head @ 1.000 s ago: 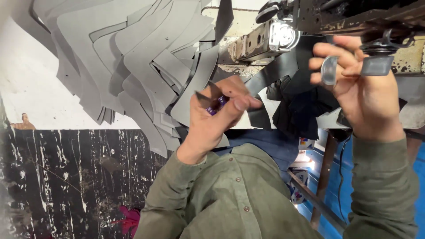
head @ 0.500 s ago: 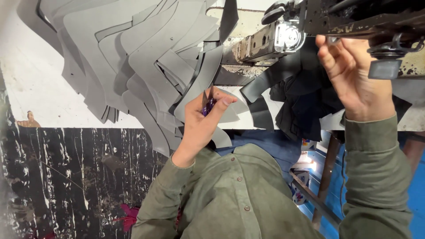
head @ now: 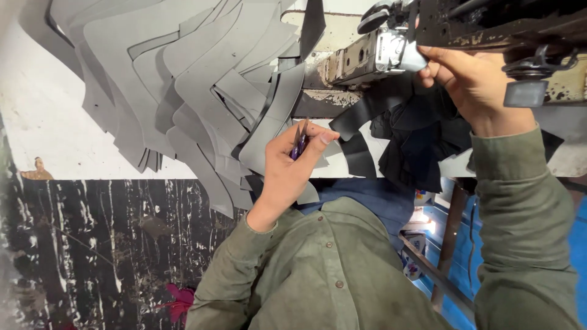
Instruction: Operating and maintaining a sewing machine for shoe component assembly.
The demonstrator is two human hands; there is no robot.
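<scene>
the left hand (head: pixel 292 165) is closed around a small purple-handled snipper (head: pixel 299 145), which lies pinched between thumb and fingers, just beside the fanned grey cut pieces (head: pixel 183 79). the right hand (head: pixel 474 82) reaches far right, fingers curled and touching the sewing machine head (head: pixel 391 52), above black fabric pieces (head: pixel 416 134).

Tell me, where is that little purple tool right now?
In the head view the purple tool sits near the middle, pinched in the left hand, just beside the fanned stack of grey cut pieces.
</scene>
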